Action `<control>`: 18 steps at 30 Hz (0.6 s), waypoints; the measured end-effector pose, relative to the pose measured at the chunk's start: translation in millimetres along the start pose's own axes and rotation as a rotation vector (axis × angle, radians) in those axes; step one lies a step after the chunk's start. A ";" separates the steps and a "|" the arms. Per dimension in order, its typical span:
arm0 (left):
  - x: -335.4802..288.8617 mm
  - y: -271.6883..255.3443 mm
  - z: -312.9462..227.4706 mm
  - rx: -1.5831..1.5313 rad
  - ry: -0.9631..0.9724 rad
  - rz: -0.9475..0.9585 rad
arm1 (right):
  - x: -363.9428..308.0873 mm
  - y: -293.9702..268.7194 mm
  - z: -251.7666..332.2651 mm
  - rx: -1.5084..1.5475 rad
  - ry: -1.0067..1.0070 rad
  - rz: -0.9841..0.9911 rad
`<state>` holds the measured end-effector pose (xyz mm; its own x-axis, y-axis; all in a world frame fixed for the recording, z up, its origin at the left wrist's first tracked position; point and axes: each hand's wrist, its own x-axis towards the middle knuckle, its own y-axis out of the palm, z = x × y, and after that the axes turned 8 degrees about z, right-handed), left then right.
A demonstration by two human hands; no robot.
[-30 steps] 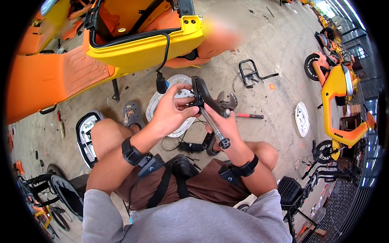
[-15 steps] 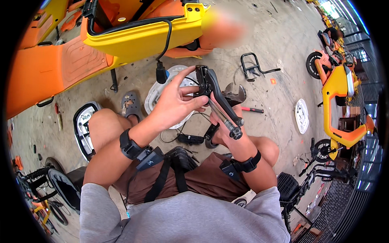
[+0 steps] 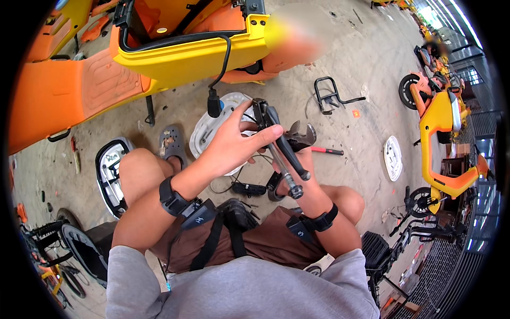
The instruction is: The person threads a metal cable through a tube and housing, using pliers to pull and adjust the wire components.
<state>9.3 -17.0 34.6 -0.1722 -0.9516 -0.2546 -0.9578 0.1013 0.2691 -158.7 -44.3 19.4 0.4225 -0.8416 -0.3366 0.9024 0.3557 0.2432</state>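
In front of my knees, a black brake lever (image 3: 287,152) with its clamp and a metal tube (image 3: 282,169) slants down to the right. My left hand (image 3: 234,139) is closed round the clamp end, its thumb laid over the lever and its fingers behind. Beneath the lever and tube is my right hand (image 3: 302,159), with most of its fingers hidden. An adjustable wrench (image 3: 302,136) sticks out beside the lever and appears to be held in that hand; its handle is out of sight. A thin black cable runs below the hands.
White plastic shells (image 3: 217,125) lie on the floor beyond my hands and at right (image 3: 392,158). A red-handled tool (image 3: 326,151) and a black bracket (image 3: 330,97) lie nearby. Ahead stands a yellow and orange scooter body (image 3: 191,58) with a hanging black plug (image 3: 214,103). More scooters line the right.
The brake lever, tube and wrench have come slightly down and left, and the tube has tilted steeper. My left thumb has shifted from the clamp onto the lever.
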 end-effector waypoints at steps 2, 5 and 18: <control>-0.2 -1.2 1.3 -0.027 0.004 0.004 | -1.1 4.8 2.9 -0.034 -0.013 -0.007; 3.3 -3.6 5.8 -0.037 0.003 0.000 | 2.6 -1.6 -7.5 -0.066 -0.125 0.024; -3.6 1.6 -4.3 -0.224 0.087 0.037 | -5.5 -3.7 -0.4 -0.279 -0.173 0.026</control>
<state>9.3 -14.6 40.0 -0.1763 -0.9708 -0.1626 -0.8744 0.0786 0.4788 -164.4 -40.8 20.0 0.4461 -0.8790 -0.1683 0.8903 0.4551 -0.0170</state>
